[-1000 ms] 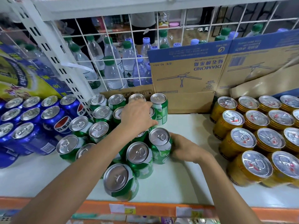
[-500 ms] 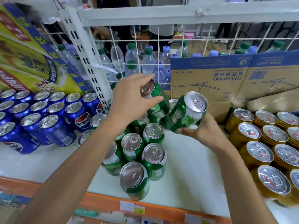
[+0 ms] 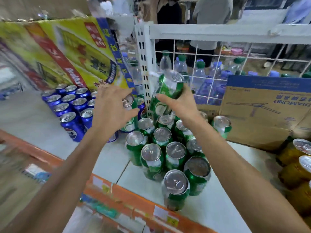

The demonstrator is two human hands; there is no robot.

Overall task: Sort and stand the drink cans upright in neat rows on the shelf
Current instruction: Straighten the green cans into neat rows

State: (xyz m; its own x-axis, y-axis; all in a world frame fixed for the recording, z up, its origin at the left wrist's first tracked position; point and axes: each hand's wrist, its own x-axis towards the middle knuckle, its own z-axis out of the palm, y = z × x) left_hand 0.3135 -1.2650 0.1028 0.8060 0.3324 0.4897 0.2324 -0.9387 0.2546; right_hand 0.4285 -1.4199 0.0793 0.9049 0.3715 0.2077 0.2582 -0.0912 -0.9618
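**Green cans: two in hand beside the white upright**

White shelf board (image 3: 33, 120), fronted by an orange rail (image 3: 129, 201) carrying price tags. I take the slotted white upright (image 3: 145, 68) at the back as my reference. A wire grid (image 3: 217, 52) runs right from the upright, with water bottles (image 3: 200, 73) behind it and people standing beyond. Left of the upright leans a yellow printed carton (image 3: 70, 52). Right of it, against the grid, sits a brown cardboard box (image 3: 262, 125).

Hands: the left hand (image 3: 111, 111) is just left of the upright, fingers spread, with thumb and fingers round a green can, the left can (image 3: 128, 100). Blur stops me telling whether it touches the board. The right hand (image 3: 182, 105), just right of the upright, is wrapped round the tilted can (image 3: 170, 88), which is clear of the shelf with its top up and to the right.

Counts:
- **Standing green cans (image 3: 175, 153):** in front of the upright I count eleven tops plainly and a twelfth half hidden behind the right wrist. All are upright, in a packed cluster rather than straight rows.
- **Blue cans (image 3: 71, 125):** left of the upright, twelve tops counted, upright in rows. The left forearm covers others.
- **Gold cans (image 3: 303, 146):** far right of the upright, two tops seen, the rest cut by the frame edge.
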